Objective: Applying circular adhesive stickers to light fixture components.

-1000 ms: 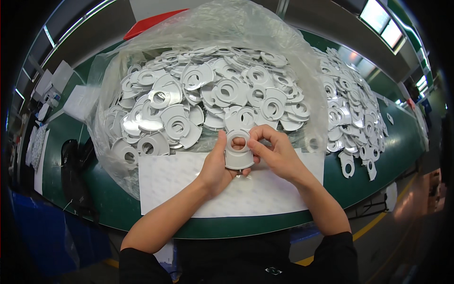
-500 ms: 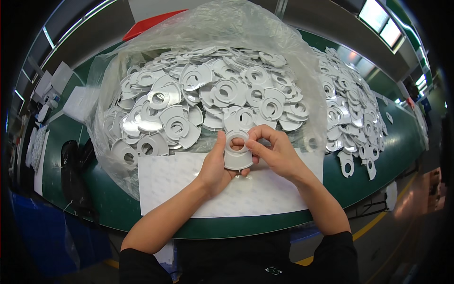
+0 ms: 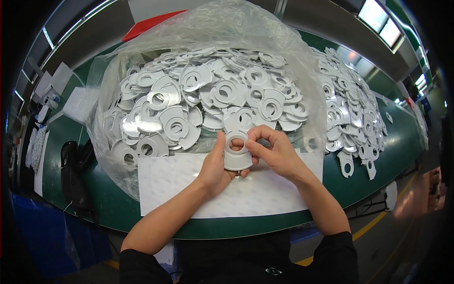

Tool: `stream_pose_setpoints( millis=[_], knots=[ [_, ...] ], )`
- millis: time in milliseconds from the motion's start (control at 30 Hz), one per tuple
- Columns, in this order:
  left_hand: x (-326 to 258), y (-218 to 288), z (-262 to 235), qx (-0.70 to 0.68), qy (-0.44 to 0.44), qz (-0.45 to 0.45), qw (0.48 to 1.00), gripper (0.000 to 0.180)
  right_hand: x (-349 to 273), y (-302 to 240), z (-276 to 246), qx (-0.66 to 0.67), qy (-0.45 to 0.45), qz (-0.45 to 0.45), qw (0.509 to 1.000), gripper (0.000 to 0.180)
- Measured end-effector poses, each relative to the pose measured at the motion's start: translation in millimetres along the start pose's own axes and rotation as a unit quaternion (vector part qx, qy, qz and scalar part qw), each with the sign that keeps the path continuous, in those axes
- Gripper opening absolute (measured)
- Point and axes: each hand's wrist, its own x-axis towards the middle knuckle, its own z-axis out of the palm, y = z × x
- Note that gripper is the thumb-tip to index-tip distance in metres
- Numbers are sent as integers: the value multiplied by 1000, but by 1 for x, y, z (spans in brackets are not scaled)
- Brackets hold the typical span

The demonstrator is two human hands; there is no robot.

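Note:
A light grey plastic ring part [image 3: 238,161], with a round hole and a wider flared tab, is held above the white sheet [image 3: 189,196]. My left hand [image 3: 215,168] grips it from the left, thumb along its edge and fingers behind it. On the other side my right hand [image 3: 273,150] pinches the rim of the ring with thumb and index finger. The tab points toward me. Just beyond my hands, a large heap of similar grey parts [image 3: 227,92] lies in an open clear plastic bag [image 3: 109,161].
To the right, a second heap of grey parts [image 3: 352,104] lies on the green table [image 3: 388,142], some near its edge. A black object [image 3: 73,180] rests at the left. Behind the bag is a red bin [image 3: 151,23]. Papers [image 3: 75,104] lie far left.

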Motion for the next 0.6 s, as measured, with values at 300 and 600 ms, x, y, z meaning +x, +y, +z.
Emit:
stream_pose_setpoints(
  millis=[300,600],
  knots=[
    [2,-1,-1,-5,-10,0,1000,61,-1,-2,1,-26,11,7,1000,10],
    [0,-1,-2,-13,2,3,1000,60,-2,1,9,-81,48,-36,995,10]
  ],
)
